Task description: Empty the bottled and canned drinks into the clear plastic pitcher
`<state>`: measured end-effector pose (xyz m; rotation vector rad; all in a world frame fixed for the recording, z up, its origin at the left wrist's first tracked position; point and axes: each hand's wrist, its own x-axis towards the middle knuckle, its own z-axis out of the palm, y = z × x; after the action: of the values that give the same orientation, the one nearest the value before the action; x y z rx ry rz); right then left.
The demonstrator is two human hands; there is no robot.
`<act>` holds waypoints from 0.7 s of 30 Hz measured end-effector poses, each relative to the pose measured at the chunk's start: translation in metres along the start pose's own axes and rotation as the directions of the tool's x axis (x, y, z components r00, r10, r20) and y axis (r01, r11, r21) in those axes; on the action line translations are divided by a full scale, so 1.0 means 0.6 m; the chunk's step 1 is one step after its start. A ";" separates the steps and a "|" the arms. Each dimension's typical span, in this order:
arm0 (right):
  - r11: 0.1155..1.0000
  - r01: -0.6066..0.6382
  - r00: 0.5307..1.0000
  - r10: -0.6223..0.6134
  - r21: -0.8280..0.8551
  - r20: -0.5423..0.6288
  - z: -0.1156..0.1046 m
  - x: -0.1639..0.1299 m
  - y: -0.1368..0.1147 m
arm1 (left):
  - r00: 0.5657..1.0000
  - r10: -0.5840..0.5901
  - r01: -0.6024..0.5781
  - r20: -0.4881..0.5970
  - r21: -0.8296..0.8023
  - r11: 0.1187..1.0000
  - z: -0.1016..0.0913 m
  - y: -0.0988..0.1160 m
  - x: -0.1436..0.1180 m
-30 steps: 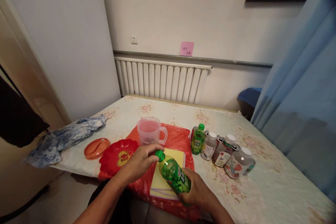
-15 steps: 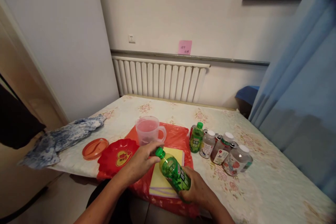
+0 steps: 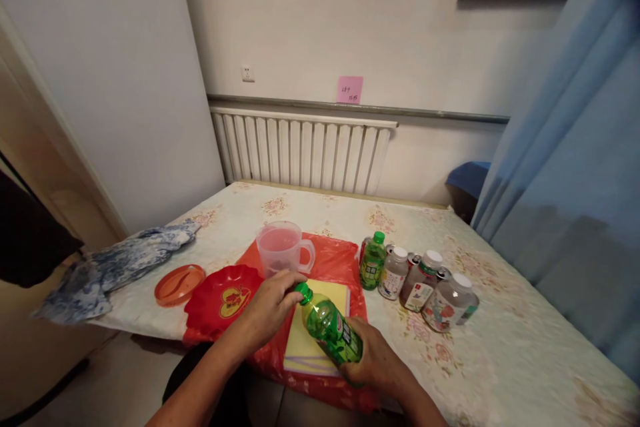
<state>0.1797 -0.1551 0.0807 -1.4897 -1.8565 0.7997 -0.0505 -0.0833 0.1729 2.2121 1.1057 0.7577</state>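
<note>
My right hand [image 3: 373, 357] is wrapped round the lower end of a green plastic drink bottle [image 3: 330, 330], which tilts with its neck toward the upper left. At the neck, my left hand [image 3: 273, 303] pinches the green bottle cap [image 3: 303, 291] between thumb and fingers. Below the bottle lie yellow cloths [image 3: 303, 347] on a red plastic bag [image 3: 333, 253]. A translucent pink measuring jug [image 3: 279, 250] stands just beyond my left hand. Left of that hand is a red scalloped plate [image 3: 210, 297] with a yellow heart print.
Another green bottle [image 3: 373, 263] stands to the right beside clear jars with white lids [image 3: 443, 303] and several cans. An orange lid [image 3: 179, 283] and a blue-white cloth [image 3: 125, 263] lie at the left. A floral cover [image 3: 505, 347] spreads beneath everything.
My left hand has closed in on the cap, its thumb and fingers now against it. The bottle and my right hand have hardly moved; the view has shifted slightly.
</note>
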 end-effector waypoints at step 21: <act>1.000 0.011 1.000 -0.011 0.013 -0.002 0.004 -0.003 -0.002 | 0.998 0.034 -0.033 0.057 -0.021 0.999 0.001 -0.007 0.000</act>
<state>0.1774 -0.1570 0.0800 -1.4706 -1.8529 0.8038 -0.0522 -0.0814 0.1694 2.2262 1.0309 0.7122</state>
